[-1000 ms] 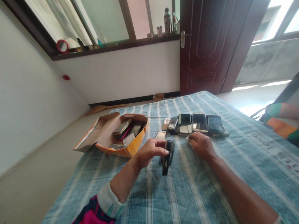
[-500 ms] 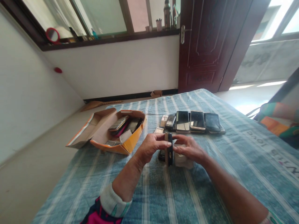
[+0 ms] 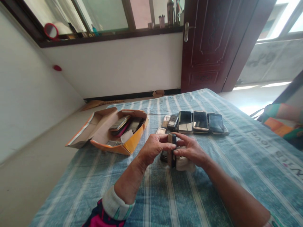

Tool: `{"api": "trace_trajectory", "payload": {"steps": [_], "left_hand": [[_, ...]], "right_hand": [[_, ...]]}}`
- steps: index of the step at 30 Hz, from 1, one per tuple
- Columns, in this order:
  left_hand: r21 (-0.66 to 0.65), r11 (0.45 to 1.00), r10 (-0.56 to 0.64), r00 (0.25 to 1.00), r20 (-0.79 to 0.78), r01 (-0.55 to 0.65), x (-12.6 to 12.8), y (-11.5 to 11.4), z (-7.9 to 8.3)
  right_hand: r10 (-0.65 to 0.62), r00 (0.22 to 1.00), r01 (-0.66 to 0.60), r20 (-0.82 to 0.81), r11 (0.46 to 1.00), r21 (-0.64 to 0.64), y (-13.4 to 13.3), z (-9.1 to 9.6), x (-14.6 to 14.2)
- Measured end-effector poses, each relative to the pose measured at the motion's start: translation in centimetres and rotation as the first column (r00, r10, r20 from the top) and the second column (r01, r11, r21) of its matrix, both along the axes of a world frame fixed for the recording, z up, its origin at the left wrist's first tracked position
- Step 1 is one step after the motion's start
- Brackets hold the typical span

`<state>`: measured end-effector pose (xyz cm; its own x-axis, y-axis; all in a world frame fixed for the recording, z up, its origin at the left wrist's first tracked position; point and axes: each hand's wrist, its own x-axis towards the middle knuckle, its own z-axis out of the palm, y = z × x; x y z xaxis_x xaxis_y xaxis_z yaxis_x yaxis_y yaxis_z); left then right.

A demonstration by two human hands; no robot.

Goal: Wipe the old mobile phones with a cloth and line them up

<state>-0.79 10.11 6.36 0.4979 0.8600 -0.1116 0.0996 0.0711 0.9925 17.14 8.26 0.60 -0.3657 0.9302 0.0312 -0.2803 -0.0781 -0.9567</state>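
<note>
On the striped cover (image 3: 101, 189), left of both hands: orange cardboard box (image 3: 136, 143), top open, lid (image 3: 81, 130) folded back leftward, plain brown inner side showing. Inside, heaped toward back and right: gold-and-grey phone (image 3: 120, 123) uppermost, tilted; magenta-edged phone (image 3: 123, 130) partly beneath; dark phone (image 3: 134, 125) to the right, half in shade. White card or paper (image 3: 127, 135) leaning at the front of the heap. Flat grey item (image 3: 113, 143) along the front wall, too indistinct to name.

Right of the box, between the hands: black-and-tan handset (image 3: 170, 159), raised on edge, narrow side toward the camera. Left hand (image 3: 152, 149): closed on the handset, thumb across the near side. Right hand (image 3: 193, 151): curled over bunched white cloth (image 3: 184, 164), fingertips touching the handset's right side.

Just left of the handset, low down: black phone (image 3: 163, 156), mostly hidden. Beyond the left knuckles: pale-screened phone (image 3: 161, 130). Farther back, left to right: pale keypad phone (image 3: 166, 120), dark keypad phone (image 3: 173, 121), then larger smartphones (image 3: 200, 120), some stacked, screens up.

On the window sill: pink cup (image 3: 161, 21) with brushes or similar upright in it; beside it, smaller cup (image 3: 151, 25), contents not visible. On the floor by the wall: brown carton (image 3: 158, 93), contents impossible to tell.
</note>
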Motion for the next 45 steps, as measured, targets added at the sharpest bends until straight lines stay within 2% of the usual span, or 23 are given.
{"api": "trace_trajectory", "payload": {"steps": [3,10,12,14,16,19,24,27,31,36,41,45], "left_hand": [[-0.001,1.0,0.027,0.999,-0.019,-0.027,0.1,0.1,-0.1],[-0.082,0.992,0.09,0.991,-0.095,-0.098,0.6,-0.1,-0.3],[-0.059,0.993,0.091,0.987,-0.134,-0.099,0.7,-0.2,-0.3],[0.018,0.995,0.099,0.97,-0.222,-0.097,1.0,-0.4,-0.2],[0.147,0.986,0.13,0.92,-0.37,-0.081,1.3,-0.7,-0.1],[0.346,0.938,0.218,0.775,-0.594,0.002,2.1,-1.3,0.1],[0.524,0.834,0.351,0.566,-0.746,0.172,3.6,-2.5,-0.2],[0.551,0.803,0.394,0.492,-0.776,0.227,4.5,-2.9,-0.8],[0.51,0.804,0.355,0.443,-0.823,0.305,5.9,-3.3,-1.5],[0.487,0.797,0.304,0.46,-0.834,0.356,7.3,-3.4,-2.4],[0.524,0.805,0.333,0.519,-0.787,0.279,7.7,-3.5,-3.2],[0.515,0.821,0.335,0.523,-0.784,0.246,7.2,-3.8,-3.0]], "right_hand": [[0.015,1.0,-0.016,-0.02,1.0,-0.021,0.0,0.0,-0.1],[0.101,0.994,-0.098,0.053,0.993,-0.062,0.2,0.3,1.1],[0.073,0.992,-0.064,0.102,0.994,-0.085,0.5,0.5,1.9],[-0.01,0.988,0.027,0.157,0.994,-0.106,0.8,0.7,2.8],[-0.119,0.979,0.141,0.167,0.982,-0.123,1.1,0.7,3.5],[-0.289,0.95,0.306,0.118,0.937,-0.167,1.5,0.7,4.0],[-0.468,0.882,0.465,0.045,0.854,-0.233,1.9,0.4,3.2],[-0.581,0.814,0.577,0.023,0.802,-0.158,2.0,0.1,2.5],[-0.696,0.707,0.694,0.128,0.717,0.061,2.4,-0.6,2.3],[-0.701,0.657,0.668,0.276,0.712,0.219,2.6,-1.0,3.0],[-0.676,0.638,0.602,0.368,0.736,0.309,2.3,-0.5,3.1],[-0.662,0.632,0.55,0.404,0.75,0.368,1.8,0.3,2.8]]}}
